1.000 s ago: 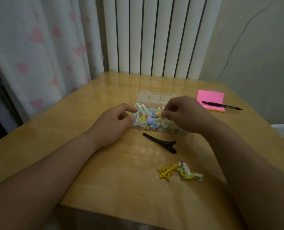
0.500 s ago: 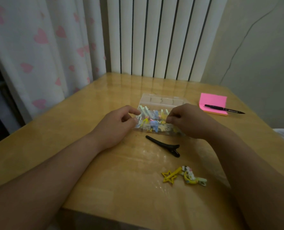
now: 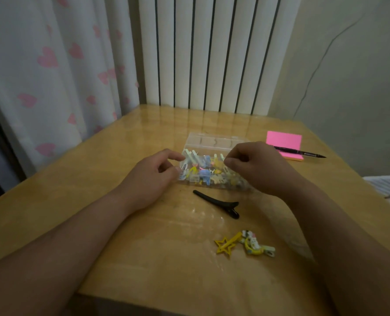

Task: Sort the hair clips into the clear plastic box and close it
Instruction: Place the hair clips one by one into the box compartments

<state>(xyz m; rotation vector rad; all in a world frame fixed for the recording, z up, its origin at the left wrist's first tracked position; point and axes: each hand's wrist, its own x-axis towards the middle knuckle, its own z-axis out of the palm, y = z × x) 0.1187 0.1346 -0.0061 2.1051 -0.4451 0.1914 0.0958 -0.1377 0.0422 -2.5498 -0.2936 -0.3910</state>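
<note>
- Clear plastic box (image 3: 214, 144): stands on the table (image 3: 143, 258) past mid-table, between the two hands. Its lid is open and laid back on the far side.
- Sorted clips (image 3: 203, 171): a mixed heap of pale green, blue and yellow pieces crowds the box, and some stand above its rim.
- Left hand (image 3: 153, 176): the fingers are curled. Forefinger and thumb bracket the box's left end and appear to hold it steady.
- Right hand (image 3: 257, 167): the fingers are curled, with the tips drawn together over the right part of the box. Whether they pinch a clip cannot be told.
- Black clip (image 3: 219, 202): long and lying flat, just nearer than the box and apart from it.
- Yellow star clip (image 3: 227, 245): nearer the table's front edge, touching the cartoon clip (image 3: 257, 246) beside it.
- Pink notepad (image 3: 283, 142) with a pen (image 3: 301, 152) across it: to the right of the box and not part of the sort.
- Step in hand, as judged: settling a clip among those already boxed.
- Method advised:
  - Keep the left hand bracing the box so it does not slide.
  - Lay pieces flat and press the upright ones down, since anything above the rim may stop the lid.
  - The black clip probably needs to lie lengthwise.
- Outstanding: three clips are outside the box and the lid is not yet closed.
</note>
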